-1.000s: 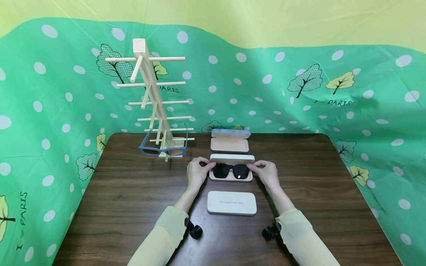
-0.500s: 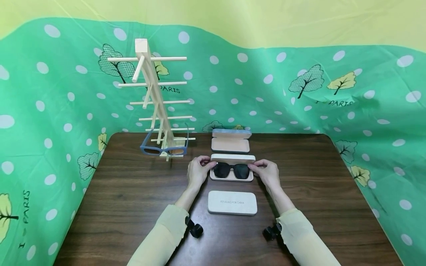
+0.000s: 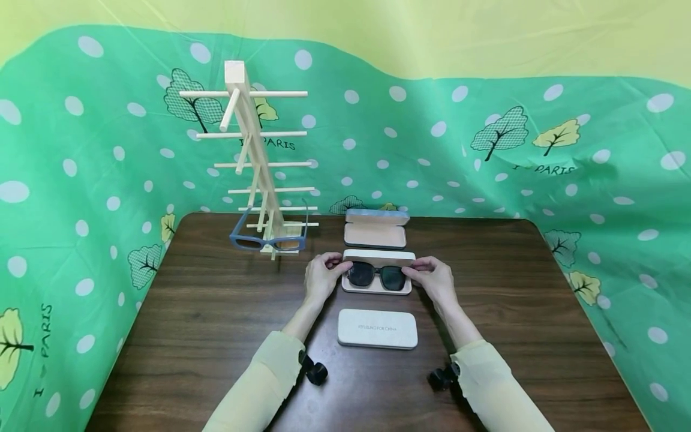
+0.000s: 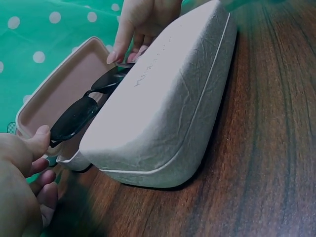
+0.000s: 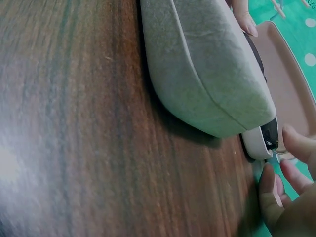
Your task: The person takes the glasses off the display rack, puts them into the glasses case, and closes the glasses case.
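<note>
A pair of black sunglasses point(image 3: 376, 277) lies across the open middle case point(image 3: 379, 254), lenses facing up toward the head camera. My left hand point(image 3: 322, 278) holds them at the left end, its thumb point(image 4: 38, 143) at the frame's corner in the left wrist view. At the other end is my right hand point(image 3: 433, 278), thumb at the frame, fingers curled beside the case. In the right wrist view the right thumb point(image 5: 296, 144) is right by the dark temple point(image 5: 269, 133). The closed white case point(image 3: 377, 329) hides part of the sunglasses in both wrist views.
Another open case point(image 3: 375, 235) with a blue lid sits behind, at the table's point(image 3: 486, 288) back edge. To the left rises a wooden peg rack point(image 3: 254, 138), blue-framed glasses point(image 3: 268, 243) hanging on its low pegs. A dotted green cloth point(image 3: 421, 162) stands behind the table.
The sunglasses have tilted back, so their lenses face further upward over the case. Both hands have kept their places at its ends. The whole view has shifted slightly.
</note>
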`<state>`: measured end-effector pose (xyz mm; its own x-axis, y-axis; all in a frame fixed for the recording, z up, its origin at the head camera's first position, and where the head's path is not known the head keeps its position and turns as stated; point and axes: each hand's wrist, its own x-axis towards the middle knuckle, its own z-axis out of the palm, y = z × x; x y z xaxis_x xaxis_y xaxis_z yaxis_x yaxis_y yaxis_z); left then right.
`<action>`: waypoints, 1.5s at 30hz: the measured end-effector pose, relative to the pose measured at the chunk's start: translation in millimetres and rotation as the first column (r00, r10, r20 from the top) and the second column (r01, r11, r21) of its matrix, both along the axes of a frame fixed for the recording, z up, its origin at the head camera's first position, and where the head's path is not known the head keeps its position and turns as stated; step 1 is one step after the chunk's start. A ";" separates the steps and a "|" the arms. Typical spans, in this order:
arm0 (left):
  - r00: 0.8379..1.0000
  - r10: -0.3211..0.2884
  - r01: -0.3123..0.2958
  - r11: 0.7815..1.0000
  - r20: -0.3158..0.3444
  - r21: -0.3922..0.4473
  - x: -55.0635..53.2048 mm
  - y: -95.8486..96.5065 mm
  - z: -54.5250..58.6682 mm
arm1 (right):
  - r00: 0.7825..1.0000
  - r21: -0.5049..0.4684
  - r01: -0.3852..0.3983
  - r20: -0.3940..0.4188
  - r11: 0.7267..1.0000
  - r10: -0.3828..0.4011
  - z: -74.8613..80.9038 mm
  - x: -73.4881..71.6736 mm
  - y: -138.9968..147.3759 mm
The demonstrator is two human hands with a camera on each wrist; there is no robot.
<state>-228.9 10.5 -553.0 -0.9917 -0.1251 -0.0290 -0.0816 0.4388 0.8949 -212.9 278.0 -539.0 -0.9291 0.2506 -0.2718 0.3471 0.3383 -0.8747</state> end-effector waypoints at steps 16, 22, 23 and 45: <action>0.976 -0.180 0.178 0.984 0.125 0.025 -6.7 -10.9 11.4 | 0.967 -0.081 -0.200 0.145 0.976 0.210 13.9 -8.1 9.0; 0.965 -0.216 0.217 0.976 0.148 0.013 -12.8 -14.3 17.2 | 0.958 -0.068 -0.222 0.169 0.973 0.231 15.7 -11.6 10.6; 0.961 -0.231 0.233 0.972 0.151 0.005 -14.1 -15.2 18.4 | 0.956 -0.063 -0.229 0.175 0.972 0.236 15.8 -12.5 10.9; 0.854 -0.367 0.399 0.917 0.370 -0.012 -30.6 -20.4 29.1 | 0.882 -0.024 -0.358 0.319 0.933 0.346 19.7 -28.4 15.1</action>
